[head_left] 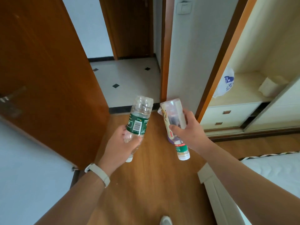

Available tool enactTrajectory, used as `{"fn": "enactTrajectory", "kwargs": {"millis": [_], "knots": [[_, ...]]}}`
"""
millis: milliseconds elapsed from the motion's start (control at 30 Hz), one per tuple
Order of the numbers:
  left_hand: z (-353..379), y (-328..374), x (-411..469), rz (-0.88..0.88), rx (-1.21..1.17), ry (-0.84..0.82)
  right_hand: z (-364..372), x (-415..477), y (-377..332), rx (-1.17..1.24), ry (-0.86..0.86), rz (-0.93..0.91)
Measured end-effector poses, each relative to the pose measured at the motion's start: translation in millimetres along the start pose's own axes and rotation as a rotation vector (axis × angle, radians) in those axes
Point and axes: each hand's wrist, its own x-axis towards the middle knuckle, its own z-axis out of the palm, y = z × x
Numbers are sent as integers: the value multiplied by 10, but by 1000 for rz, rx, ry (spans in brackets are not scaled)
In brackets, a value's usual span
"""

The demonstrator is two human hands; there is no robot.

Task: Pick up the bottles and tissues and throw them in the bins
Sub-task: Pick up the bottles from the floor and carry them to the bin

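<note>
Gripping crinkled clear plastic bottles (139,120), both hands (118,143)

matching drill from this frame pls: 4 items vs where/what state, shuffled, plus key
Items:
1. green-label bottle
2. bottle with the peeling label
3. wristband
4. white plastic bag

Places/states:
A. on the wardrobe shelf
B. held in the right hand, cap toward the person
C. on the left wrist
D. held in the left hand

Pairs: 1-D, 2-B, 3-C, 4-A

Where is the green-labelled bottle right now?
In the head view, left of centre: the green-labelled bottle is held in the left hand, cap end toward the person, beside the second bottle in the right hand.
</note>
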Motion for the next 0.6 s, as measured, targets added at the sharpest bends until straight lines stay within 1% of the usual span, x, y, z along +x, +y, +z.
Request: {"fn": "enactTrajectory", "kwargs": {"millis": [133,300,500,600], "knots": [[51,143,487,35,31,-35,-50,354,-33,33,2,9],[132,106,1212,72,40,-85,18,910,-60,30,27,51],[103,-7,2374,95,-7,-176,169,1858,-182,33,122,117],[-37,-45,3005,101,-28,-205,298,2339,-335,-12,143,150]]}}
